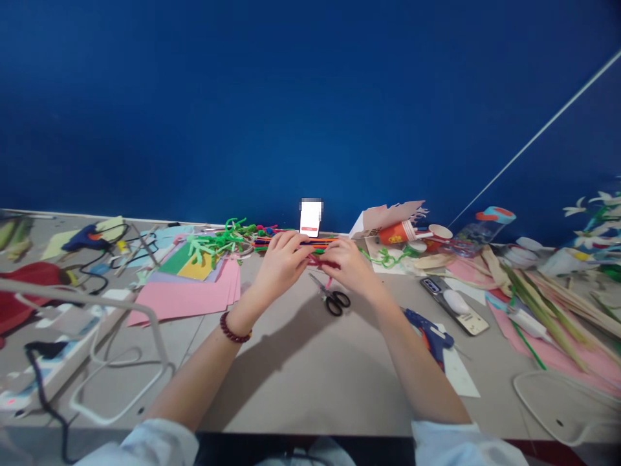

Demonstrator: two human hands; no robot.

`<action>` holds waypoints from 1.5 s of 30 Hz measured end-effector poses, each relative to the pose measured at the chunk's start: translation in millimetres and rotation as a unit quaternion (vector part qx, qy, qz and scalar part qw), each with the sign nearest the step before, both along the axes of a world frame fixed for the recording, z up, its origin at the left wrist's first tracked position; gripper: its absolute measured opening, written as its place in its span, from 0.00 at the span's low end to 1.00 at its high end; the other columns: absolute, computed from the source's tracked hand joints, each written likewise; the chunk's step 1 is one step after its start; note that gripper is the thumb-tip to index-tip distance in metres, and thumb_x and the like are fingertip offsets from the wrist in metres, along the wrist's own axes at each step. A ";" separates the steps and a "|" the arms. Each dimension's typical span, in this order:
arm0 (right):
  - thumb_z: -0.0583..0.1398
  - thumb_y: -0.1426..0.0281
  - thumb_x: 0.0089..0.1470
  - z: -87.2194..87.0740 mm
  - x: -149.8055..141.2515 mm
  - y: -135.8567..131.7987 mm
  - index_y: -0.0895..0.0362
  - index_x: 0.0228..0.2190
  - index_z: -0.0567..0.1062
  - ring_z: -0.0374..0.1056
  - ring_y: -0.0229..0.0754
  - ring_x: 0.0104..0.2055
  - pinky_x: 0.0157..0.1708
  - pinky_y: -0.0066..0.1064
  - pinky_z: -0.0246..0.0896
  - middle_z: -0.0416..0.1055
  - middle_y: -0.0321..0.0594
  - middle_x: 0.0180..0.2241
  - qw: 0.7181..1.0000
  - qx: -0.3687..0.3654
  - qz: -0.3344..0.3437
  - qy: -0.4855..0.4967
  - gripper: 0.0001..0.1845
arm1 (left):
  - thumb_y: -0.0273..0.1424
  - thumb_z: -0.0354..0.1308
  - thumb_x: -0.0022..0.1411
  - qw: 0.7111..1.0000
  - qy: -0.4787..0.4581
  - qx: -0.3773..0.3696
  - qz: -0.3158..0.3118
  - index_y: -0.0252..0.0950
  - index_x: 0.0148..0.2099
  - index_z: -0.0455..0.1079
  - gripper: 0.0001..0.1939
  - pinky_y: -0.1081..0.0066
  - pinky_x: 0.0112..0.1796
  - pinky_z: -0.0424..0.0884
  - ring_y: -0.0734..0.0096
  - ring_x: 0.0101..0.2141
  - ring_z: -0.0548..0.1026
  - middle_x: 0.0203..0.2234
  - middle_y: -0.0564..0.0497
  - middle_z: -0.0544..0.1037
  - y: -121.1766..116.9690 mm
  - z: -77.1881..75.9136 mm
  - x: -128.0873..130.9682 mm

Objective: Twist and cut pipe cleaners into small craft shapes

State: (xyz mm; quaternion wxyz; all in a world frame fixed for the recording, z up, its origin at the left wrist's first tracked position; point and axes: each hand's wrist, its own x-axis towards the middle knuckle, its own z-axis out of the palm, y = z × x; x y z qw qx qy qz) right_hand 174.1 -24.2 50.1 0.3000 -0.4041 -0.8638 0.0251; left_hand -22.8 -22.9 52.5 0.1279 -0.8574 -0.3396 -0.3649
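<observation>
At the back of the table, a bundle of colourful pipe cleaners point(319, 243) lies crosswise below a propped-up phone point(310, 217). My left hand point(286, 259) is over the left part of the bundle, its fingers curled around some of the stems. A reddish-pink pipe cleaner point(314, 260) runs between my hands. My right hand point(348, 264) has its fingers bent together on the stems; the fingertips are partly hidden. Black-handled scissors point(334, 301) lie on the table just below my right hand, blades pointing up and left.
Green pipe-cleaner pieces point(218, 242) and pink paper point(189, 298) lie left. A power strip point(58, 356) with cables is farther left. On the right are an orange paper cup point(396, 233), a blue glue gun point(431, 335), another phone point(453, 305) and dried stalks point(548, 310).
</observation>
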 end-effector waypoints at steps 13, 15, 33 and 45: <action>0.56 0.68 0.56 0.6 -1.2 0.6 0.54 0.28 0.76 0.63 0.45 0.46 0.59 0.53 0.46 0.68 0.43 0.36 0.995 0.090 0.013 0.037 0.09 | 0.29 0.51 0.64 0.999 0.009 0.034 -0.035 0.37 0.34 0.71 0.08 0.65 0.36 0.61 0.66 0.34 0.71 0.29 0.49 0.77 1.9 -8.4 4.0; 0.56 0.68 0.57 0.1 -3.9 -1.0 0.54 0.28 0.76 0.63 0.46 0.47 0.60 0.53 0.45 0.68 0.43 0.36 0.994 0.100 0.004 0.051 0.10 | 0.28 0.51 0.64 0.998 -0.006 0.044 -0.033 0.37 0.34 0.71 0.08 0.66 0.35 0.61 0.67 0.32 0.71 0.27 0.50 0.76 0.9 -7.4 4.9; 0.58 0.68 0.56 5.2 -2.6 -3.9 0.53 0.28 0.77 0.64 0.46 0.45 0.61 0.55 0.42 0.69 0.41 0.36 0.996 0.046 -0.003 0.077 0.08 | 0.30 0.54 0.62 0.987 -0.130 -0.051 -0.080 0.37 0.35 0.70 0.05 0.67 0.36 0.68 0.69 0.33 0.72 0.29 0.49 0.76 5.7 -13.5 10.0; 0.58 0.68 0.56 6.8 3.6 -1.8 0.53 0.28 0.76 0.65 0.43 0.43 0.61 0.51 0.42 0.70 0.40 0.35 0.995 0.059 -0.005 0.081 0.08 | 0.29 0.52 0.64 0.992 -0.067 -0.047 -0.097 0.35 0.37 0.72 0.07 0.66 0.37 0.68 0.67 0.34 0.73 0.31 0.47 0.77 8.4 -8.5 1.0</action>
